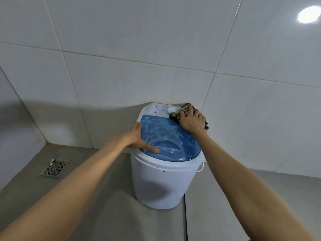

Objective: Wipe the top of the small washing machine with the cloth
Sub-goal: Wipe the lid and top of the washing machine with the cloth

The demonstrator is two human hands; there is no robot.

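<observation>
Washing machine (161, 181): small white tub on the grey floor, against the tiled wall, far centre.
Lid (171, 141): translucent blue, closed, streaked.
Control panel (163, 110): white strip at the far edge, with a round dial (171, 110).
Cloth (184, 112): dark checked, on the machine's far right top, just beside the dial.
Right hand (192, 120): pressed flat on the cloth, fingers spread.
Left hand (139, 138): open, gripping nothing, resting on the lid's left edge.
Floor drain (53, 167): metal grate, near left.
</observation>
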